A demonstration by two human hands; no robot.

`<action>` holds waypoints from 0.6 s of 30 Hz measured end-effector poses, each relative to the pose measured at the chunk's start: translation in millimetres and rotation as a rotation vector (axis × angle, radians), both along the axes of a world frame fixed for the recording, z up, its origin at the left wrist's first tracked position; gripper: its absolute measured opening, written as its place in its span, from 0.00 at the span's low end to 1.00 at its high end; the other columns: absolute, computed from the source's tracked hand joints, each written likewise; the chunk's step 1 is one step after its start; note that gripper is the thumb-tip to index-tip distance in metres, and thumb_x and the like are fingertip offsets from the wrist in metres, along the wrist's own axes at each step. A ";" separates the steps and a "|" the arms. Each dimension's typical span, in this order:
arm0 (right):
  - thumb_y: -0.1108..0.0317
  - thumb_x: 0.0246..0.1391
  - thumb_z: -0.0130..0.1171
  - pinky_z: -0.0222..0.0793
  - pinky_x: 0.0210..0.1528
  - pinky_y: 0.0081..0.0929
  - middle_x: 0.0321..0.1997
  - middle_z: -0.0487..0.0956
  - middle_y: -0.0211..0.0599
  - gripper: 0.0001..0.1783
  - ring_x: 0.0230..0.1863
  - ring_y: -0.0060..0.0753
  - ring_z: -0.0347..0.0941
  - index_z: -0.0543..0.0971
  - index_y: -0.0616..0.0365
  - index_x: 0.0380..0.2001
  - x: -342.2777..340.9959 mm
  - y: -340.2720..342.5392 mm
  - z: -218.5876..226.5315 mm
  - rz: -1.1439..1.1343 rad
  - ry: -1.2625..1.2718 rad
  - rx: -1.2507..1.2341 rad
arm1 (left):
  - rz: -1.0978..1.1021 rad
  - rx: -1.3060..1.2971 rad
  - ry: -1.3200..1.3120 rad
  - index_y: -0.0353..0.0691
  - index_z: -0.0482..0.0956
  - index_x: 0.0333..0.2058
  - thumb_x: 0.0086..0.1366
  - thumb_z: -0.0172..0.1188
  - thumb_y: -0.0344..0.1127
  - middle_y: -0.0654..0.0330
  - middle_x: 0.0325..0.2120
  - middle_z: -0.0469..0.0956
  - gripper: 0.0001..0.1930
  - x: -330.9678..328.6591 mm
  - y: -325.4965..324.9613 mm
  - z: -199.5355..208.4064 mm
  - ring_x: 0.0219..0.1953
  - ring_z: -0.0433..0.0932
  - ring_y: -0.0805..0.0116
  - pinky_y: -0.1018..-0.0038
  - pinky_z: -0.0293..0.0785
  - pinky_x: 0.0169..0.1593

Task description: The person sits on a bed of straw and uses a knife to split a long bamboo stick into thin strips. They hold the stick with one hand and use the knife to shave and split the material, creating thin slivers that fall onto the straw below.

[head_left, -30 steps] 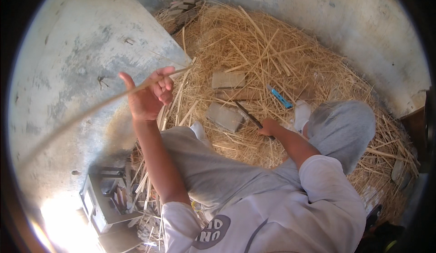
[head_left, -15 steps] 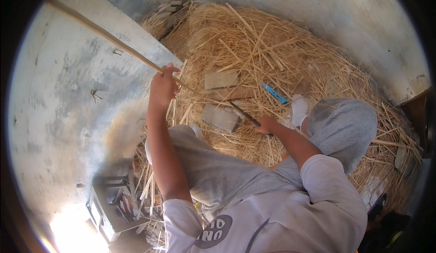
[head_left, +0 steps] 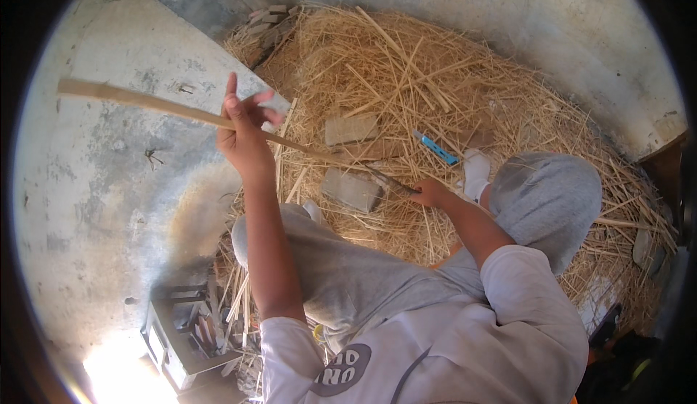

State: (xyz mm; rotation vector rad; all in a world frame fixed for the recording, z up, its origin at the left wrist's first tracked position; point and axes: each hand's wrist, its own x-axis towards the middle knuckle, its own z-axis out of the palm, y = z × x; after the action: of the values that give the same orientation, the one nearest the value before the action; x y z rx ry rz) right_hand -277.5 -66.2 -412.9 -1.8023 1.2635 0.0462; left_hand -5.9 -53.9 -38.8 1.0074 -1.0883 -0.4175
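A long, thin bamboo strip slants from the upper left down toward the middle of the floor. My left hand holds it partway along, with some fingers stretched out and blurred. Low on the right, my right hand is closed round the handle end of a dark, narrow-bladed knife. The blade's tip meets the strip's lower end above the bricks; whether it cuts into the strip I cannot tell. One grey brick lies just below that spot and another brick above it.
Bamboo shavings and loose strips cover the floor. A blue utility knife lies beyond my right hand. Pale walls stand at the left and far side. A small open-fronted box with things inside stands at lower left.
My left hand has turned and its fingers have spread. The strip's far end has swung downward, and its broad side now shows. My right hand with the knife has barely shifted.
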 end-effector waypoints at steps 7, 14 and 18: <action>0.53 0.55 0.60 0.65 0.29 0.38 0.21 0.77 0.41 0.20 0.23 0.33 0.73 0.80 0.62 0.26 -8.2 -13.8 -2.2 -0.119 -0.028 0.039 | 0.286 -0.144 0.050 0.33 0.76 0.36 0.76 0.49 0.51 0.69 0.16 0.63 0.23 -17.7 5.7 13.7 0.17 0.56 0.84 0.82 0.51 0.22; 0.57 0.50 0.57 0.67 0.29 0.41 0.23 0.78 0.43 0.17 0.20 0.39 0.72 0.81 0.63 0.26 -21.3 -22.2 37.5 -0.218 -0.069 0.119 | 0.345 -0.110 0.061 0.36 0.76 0.37 0.76 0.47 0.53 0.72 0.15 0.58 0.23 -27.5 12.6 17.1 0.18 0.56 0.83 0.81 0.53 0.23; 0.60 0.51 0.54 0.58 0.18 0.30 0.15 0.68 0.28 0.12 0.12 0.24 0.59 0.75 0.56 0.21 -51.3 -32.5 35.0 -0.475 -0.470 0.838 | 0.187 -0.123 0.120 0.35 0.74 0.39 0.76 0.49 0.52 0.70 0.17 0.58 0.22 -31.8 30.9 32.1 0.19 0.57 0.81 0.80 0.52 0.23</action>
State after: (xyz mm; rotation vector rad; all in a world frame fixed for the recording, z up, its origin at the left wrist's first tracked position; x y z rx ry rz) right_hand -328.8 -98.7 -377.9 -0.7191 1.0647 -0.0982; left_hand -37.7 -23.0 -6.7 0.9529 -0.8924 -0.2529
